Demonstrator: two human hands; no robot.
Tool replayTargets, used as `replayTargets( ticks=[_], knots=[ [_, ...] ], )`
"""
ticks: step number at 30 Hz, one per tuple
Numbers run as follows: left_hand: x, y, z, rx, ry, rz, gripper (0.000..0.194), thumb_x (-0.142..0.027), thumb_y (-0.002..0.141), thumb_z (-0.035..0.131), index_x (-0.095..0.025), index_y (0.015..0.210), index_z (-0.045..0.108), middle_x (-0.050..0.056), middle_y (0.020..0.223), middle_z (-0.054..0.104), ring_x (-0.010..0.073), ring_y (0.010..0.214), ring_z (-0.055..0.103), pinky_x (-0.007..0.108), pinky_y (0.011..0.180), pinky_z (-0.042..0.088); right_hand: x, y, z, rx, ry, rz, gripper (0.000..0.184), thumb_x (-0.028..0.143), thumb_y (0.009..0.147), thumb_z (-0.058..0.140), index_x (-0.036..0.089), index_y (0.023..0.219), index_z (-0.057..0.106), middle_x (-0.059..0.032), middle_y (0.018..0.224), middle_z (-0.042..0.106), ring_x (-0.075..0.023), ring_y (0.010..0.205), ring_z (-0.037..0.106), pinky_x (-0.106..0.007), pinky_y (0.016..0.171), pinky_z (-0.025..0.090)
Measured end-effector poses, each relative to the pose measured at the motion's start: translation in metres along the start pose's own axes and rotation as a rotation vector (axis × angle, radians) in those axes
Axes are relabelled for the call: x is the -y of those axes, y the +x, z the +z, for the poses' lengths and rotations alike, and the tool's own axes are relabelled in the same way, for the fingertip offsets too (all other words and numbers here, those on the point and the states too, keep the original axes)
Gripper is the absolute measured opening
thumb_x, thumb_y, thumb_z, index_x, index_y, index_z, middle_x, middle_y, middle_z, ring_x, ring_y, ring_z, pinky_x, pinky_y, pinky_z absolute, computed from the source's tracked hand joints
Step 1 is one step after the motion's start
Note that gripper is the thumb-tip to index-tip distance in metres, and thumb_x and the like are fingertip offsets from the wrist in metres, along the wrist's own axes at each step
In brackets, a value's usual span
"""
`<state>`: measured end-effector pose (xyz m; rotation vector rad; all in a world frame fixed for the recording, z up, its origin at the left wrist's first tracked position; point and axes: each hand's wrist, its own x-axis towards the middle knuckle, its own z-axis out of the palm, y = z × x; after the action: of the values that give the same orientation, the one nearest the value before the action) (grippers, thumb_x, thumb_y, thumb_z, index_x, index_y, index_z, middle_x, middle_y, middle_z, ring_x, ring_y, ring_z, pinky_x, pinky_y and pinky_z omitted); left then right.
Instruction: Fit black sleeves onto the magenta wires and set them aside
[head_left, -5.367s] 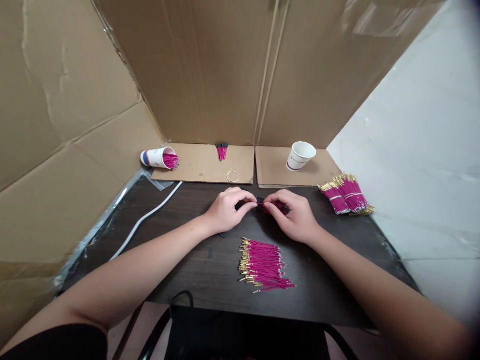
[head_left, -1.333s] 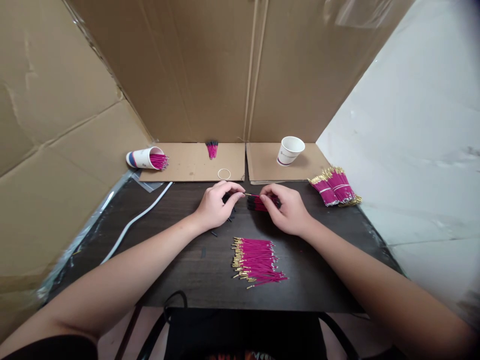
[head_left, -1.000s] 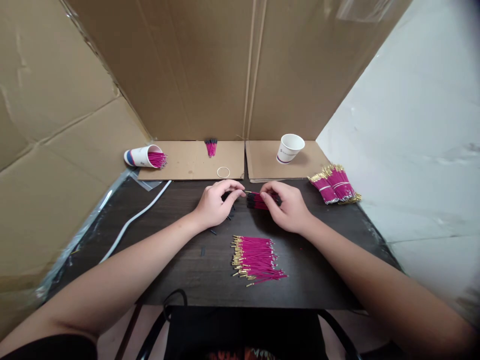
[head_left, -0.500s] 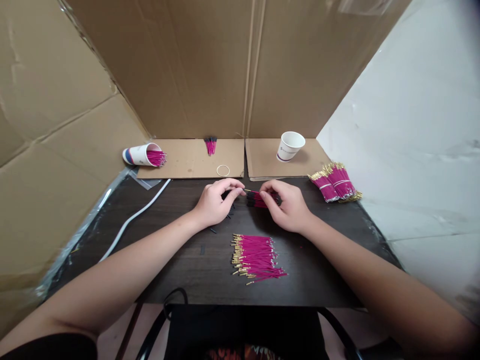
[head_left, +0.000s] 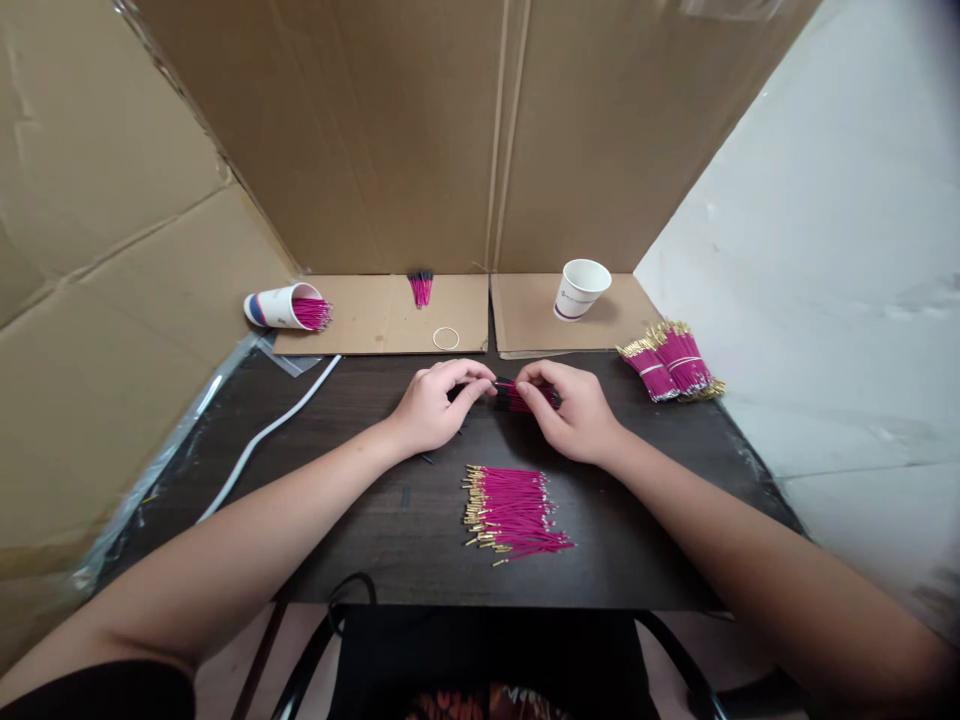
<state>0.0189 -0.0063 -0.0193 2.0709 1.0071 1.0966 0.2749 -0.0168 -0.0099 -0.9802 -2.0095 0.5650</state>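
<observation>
My left hand (head_left: 435,405) and my right hand (head_left: 571,412) meet over the middle of a dark table (head_left: 337,500). The right hand grips a small bunch of magenta wires (head_left: 517,397) with black-capped ends pointing left. The left hand's thumb and forefinger pinch at the end of one wire, on something small and dark that I cannot name. A loose pile of magenta wires with gold tips (head_left: 511,508) lies just in front of both hands.
Banded wire bundles (head_left: 673,360) lie at the right edge. On cardboard at the back sit an upright paper cup (head_left: 581,289), a tipped cup with wires (head_left: 287,308), a small wire bunch (head_left: 421,287) and a rubber band (head_left: 446,338). A white cable (head_left: 262,437) runs left. Cardboard walls surround.
The left hand's pinch has closed in on the bunch, so the gold tip that stuck out between the hands no longer shows. The view has drifted slightly.
</observation>
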Motion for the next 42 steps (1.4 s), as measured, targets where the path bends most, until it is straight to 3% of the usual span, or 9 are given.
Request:
replayTargets(
  ticks=[26,29,32,37,42],
  knots=[
    [-0.003,0.0,0.0,0.026,-0.023,0.004,0.02,-0.037,0.114,0.067,-0.02,0.119,0.077,0.007,0.104,0.087,0.0237,0.098,0.085,0.039,0.095,0.066,-0.002,0.0,-0.002,0.01,-0.035,-0.043,0.011,0.025,0.112,0.062,0.022,0.104,0.07,-0.0039,0.088,0.075,-0.0196,0.075,0.066,-0.034,0.073,0.052],
    [-0.003,0.001,-0.002,-0.048,0.066,0.015,0.02,-0.036,0.111,0.07,-0.02,0.122,0.075,0.009,0.11,0.084,0.0251,0.105,0.082,0.042,0.1,0.063,-0.004,0.003,-0.007,0.081,-0.064,-0.079,0.009,0.021,0.108,0.063,0.022,0.101,0.069,-0.0049,0.089,0.074,-0.021,0.078,0.065,-0.036,0.076,0.051],
    [-0.002,0.003,-0.005,-0.108,0.202,0.038,0.013,-0.032,0.108,0.071,-0.021,0.113,0.075,0.008,0.108,0.081,0.0264,0.106,0.075,0.046,0.103,0.059,-0.005,0.005,-0.014,0.212,-0.13,-0.154,0.008,0.016,0.102,0.066,0.021,0.095,0.068,-0.0077,0.092,0.073,-0.0249,0.088,0.063,-0.04,0.084,0.049],
    [0.0,0.005,-0.007,-0.071,0.333,0.086,0.008,-0.018,0.098,0.071,-0.021,0.09,0.071,0.007,0.102,0.08,0.0286,0.105,0.068,0.049,0.105,0.055,-0.001,0.005,-0.021,0.399,-0.269,-0.195,0.007,0.016,0.099,0.068,0.02,0.094,0.07,-0.0081,0.095,0.072,-0.0279,0.098,0.06,-0.043,0.089,0.041],
    [0.001,0.003,-0.006,-0.049,0.352,0.073,0.005,-0.016,0.09,0.073,-0.021,0.09,0.072,0.008,0.108,0.079,0.0302,0.11,0.066,0.051,0.106,0.054,0.001,0.006,-0.025,0.423,-0.395,-0.222,0.006,0.018,0.097,0.069,0.02,0.091,0.069,-0.0074,0.092,0.069,-0.0272,0.096,0.059,-0.043,0.088,0.037]
  ],
)
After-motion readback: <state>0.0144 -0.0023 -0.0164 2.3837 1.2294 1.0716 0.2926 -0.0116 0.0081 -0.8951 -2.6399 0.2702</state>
